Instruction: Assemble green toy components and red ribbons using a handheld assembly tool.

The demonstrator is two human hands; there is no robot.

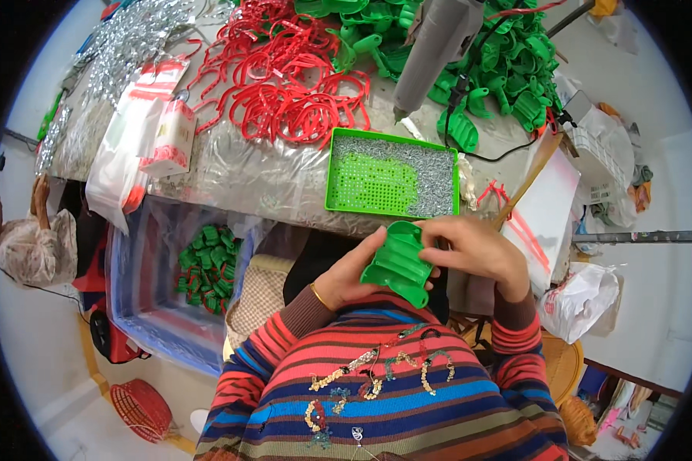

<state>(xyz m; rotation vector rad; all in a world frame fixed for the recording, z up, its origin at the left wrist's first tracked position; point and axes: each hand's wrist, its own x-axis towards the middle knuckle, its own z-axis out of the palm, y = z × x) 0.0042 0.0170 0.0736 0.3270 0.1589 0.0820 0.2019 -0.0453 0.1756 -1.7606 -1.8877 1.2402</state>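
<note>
Visibly, the half-closed left hand (pixel 350 273) holds the green piece (pixel 398 265) near the tray (pixel 361 184), the right hand (pixel 473 244) curls at the piece's right edge, its grip unclear, and steady, unflexed support appears advisable.

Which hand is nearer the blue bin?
Left: the left hand is right of the blue bin, holding the green piece; the right hand is farther, at the piece's right edge.
</note>
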